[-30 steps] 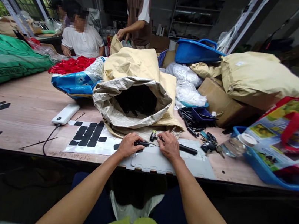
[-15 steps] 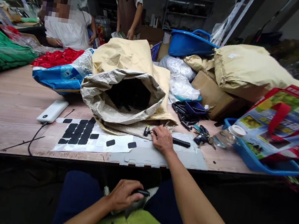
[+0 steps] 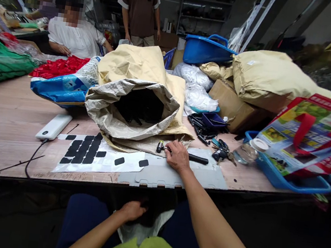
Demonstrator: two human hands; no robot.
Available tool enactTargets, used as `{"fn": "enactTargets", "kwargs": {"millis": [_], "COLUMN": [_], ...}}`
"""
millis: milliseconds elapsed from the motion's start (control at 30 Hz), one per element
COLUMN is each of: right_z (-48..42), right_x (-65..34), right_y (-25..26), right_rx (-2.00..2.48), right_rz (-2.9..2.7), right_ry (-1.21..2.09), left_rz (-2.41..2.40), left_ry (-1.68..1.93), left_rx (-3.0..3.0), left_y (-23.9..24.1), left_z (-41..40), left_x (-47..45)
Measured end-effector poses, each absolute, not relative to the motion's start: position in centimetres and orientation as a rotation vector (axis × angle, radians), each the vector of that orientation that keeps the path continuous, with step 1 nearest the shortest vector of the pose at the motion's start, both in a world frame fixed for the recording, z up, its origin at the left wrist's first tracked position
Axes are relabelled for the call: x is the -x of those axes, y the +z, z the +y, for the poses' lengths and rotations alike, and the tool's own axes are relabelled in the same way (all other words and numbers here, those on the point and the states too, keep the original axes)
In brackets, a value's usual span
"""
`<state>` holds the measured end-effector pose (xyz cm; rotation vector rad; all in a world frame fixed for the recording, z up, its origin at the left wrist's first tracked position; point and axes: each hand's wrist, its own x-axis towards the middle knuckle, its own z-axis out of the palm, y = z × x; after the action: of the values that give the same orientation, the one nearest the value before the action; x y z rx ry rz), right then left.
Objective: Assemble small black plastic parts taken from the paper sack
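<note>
My right hand (image 3: 178, 156) is closed around the metal shaft of a small hammer (image 3: 198, 159), which lies on a grey board (image 3: 164, 173) at the table's front edge. The hammer's head sticks out to the left of my fingers and its black grip to the right. Below the table edge, my left hand (image 3: 133, 211) is over my lap by a whitish bag (image 3: 146, 231). Its fingertips are lost in shadow, and whether it holds anything is hidden. Beyond my right hand, a large sack (image 3: 102, 110) gapes toward me with dark pieces inside.
Black stickers on a white sheet (image 3: 129, 168) lie left of the board, beside a white power bank (image 3: 54, 127). To the right are keys (image 3: 221, 153), a clear jar (image 3: 246, 153) and a blue tray (image 3: 293, 182). Two people are across the table.
My left hand has lowered toward the whitish bag, and the black piece it held no longer shows. My right hand stays on the hammer. The standing person has turned.
</note>
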<state>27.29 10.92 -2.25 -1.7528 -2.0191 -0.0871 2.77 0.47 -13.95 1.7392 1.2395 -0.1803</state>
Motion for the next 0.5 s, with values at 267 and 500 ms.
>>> {"fn": "enactTargets", "kwargs": {"millis": [267,500], "right_z": [10.8,10.9], "right_x": [-27.1,-27.3], "right_y": [-2.0,-2.1], "right_rx": [1.751,1.733], "right_rz": [-2.020,-2.022], "right_ry": [-0.114,-0.098], "left_rz": [0.394,1.247], "left_ry": [-0.224,0.830], "left_rx": [-1.492,-1.988], "left_y": [4.8,5.4], "left_z": [9.3,24.5], "left_x": [-1.7,-5.5]}}
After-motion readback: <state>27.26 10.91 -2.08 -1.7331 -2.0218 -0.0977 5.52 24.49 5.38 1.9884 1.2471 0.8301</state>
